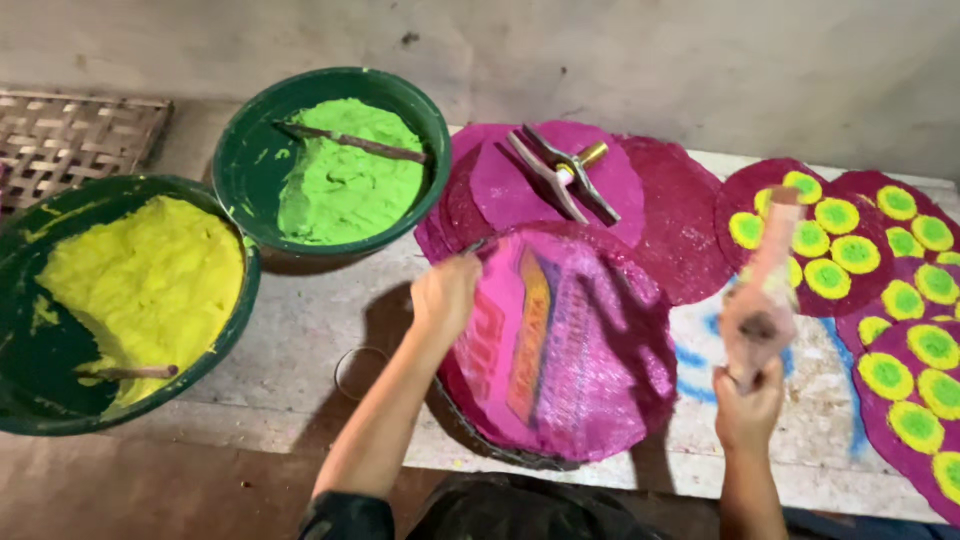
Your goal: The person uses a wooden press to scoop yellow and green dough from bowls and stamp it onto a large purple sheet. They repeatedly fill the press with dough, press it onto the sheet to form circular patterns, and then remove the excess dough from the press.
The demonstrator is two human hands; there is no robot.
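— What are the two hands doing?

— The left hand (446,293) pinches the upper left edge of a pink plastic sheet (565,340), fingers closed on it. The sheet lies over a round tray near the front edge of the worktop (310,330). The right hand (748,405) is clamped around the lower end of a pale, paste-smeared stick (768,280), held upright over the right part of the worktop.

— What lies around them?

— Behind the sheet, at the back edge, dark pink round discs (680,215) overlap, and a metal tool with two arms and a brass-coloured end (565,170) rests on the topmost one. At the right end lie more discs with yellow and green dots (835,240); the stick stands in front of some of them. At the left end, a green basin of green paste (340,165) has a stick across it, and beside it, at the front left corner, a basin of yellow paste (140,285) holds another. A woven mat (70,140) sits at the far left.

— Anything blocking the view?

— The left forearm covers the tray's left rim.
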